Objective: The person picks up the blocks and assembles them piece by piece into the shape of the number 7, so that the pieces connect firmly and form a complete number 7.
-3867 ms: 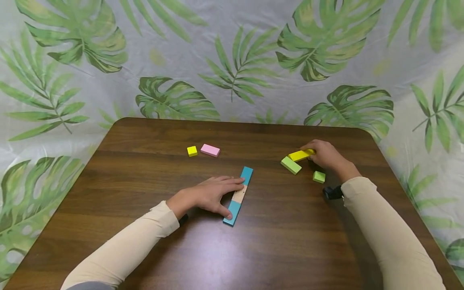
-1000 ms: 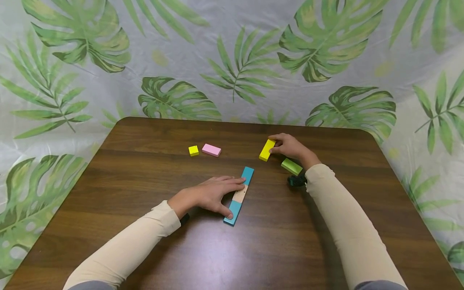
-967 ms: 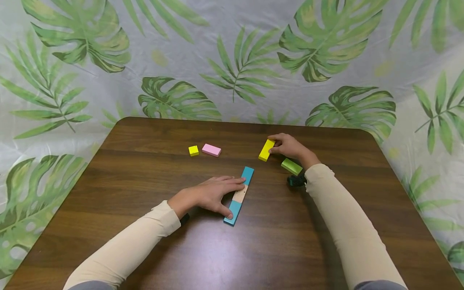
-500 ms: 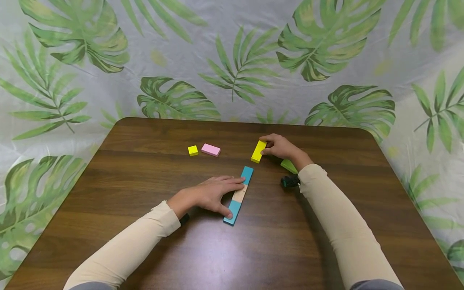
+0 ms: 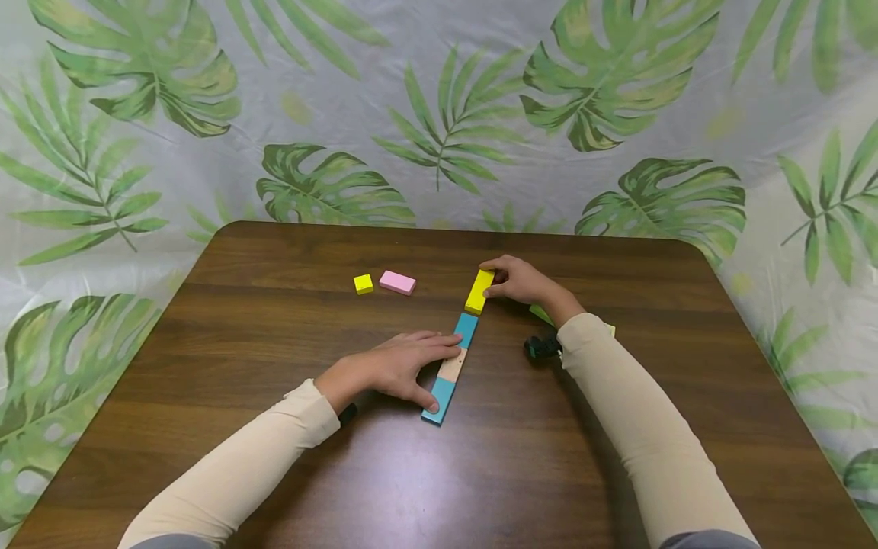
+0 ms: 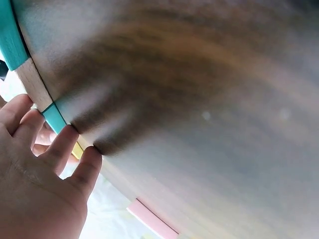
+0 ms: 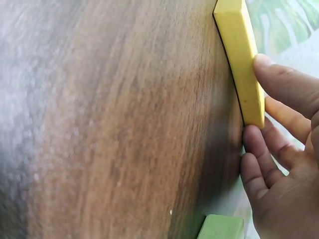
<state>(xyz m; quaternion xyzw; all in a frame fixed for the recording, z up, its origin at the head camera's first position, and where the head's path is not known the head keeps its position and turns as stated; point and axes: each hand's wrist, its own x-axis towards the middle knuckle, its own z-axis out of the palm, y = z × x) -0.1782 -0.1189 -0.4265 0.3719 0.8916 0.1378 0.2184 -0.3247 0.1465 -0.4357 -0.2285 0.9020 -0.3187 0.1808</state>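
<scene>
Three flat wooden blocks lie end to end as one slanting strip in the head view: a blue block (image 5: 442, 393), a bare wood block (image 5: 452, 367) and a farther blue block (image 5: 467, 329). My left hand (image 5: 398, 367) rests along the strip's left side with its thumb on the near blue block and fingers spread towards the far one. At the strip's far end, my right hand (image 5: 523, 280) pinches a yellow block (image 5: 479, 293) roughly in line with it. The right wrist view shows the thumb on one side of that yellow block (image 7: 241, 67), on the tabletop.
A small yellow cube (image 5: 363, 284) and a pink block (image 5: 398, 283) sit back left of the strip. A light green block (image 5: 540, 313) is partly hidden by the right wrist; another peeks out behind the right sleeve. A leaf-patterned curtain (image 5: 439, 114) hangs behind the brown table (image 5: 274, 305).
My right hand has carried the yellow block leftwards from beside the green blocks and turned it to line up with the strip's far end. My left hand has stayed in place.
</scene>
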